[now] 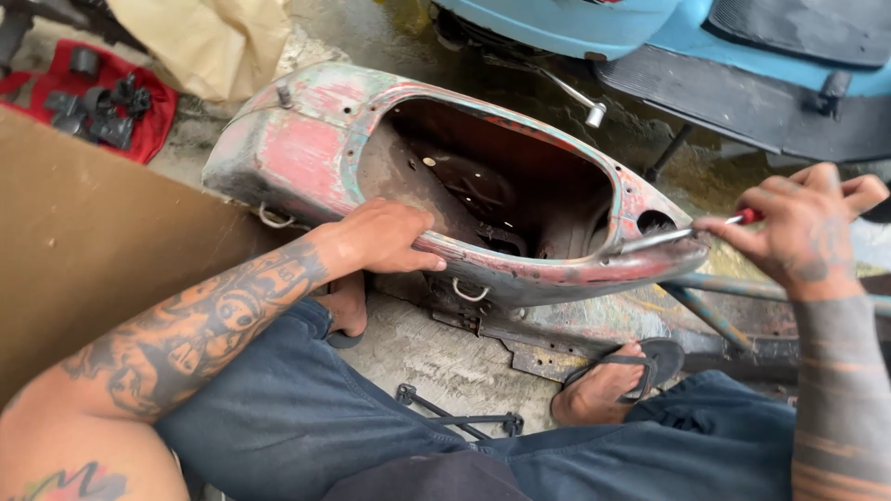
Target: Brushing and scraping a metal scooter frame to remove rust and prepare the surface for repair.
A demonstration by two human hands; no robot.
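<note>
An old scooter body shell (306, 148), worn red and teal paint, lies on the ground between my knees with its hollow inside facing up. My left hand (385, 237) rests flat on the shell's near rim, fingers laid over the edge. My right hand (798, 227) grips a screwdriver (682, 237) with a red handle; its metal shaft points left and the tip touches the shell's rim at the right end. My feet in sandals sit under the shell.
A light blue scooter (668, 37) stands at the back right, its kick lever (580, 100) sticking out over the shell. A red cloth with dark sockets (102, 102) lies at back left. Brown cardboard (83, 241) covers the left. A small black metal bracket (455, 417) lies on the concrete.
</note>
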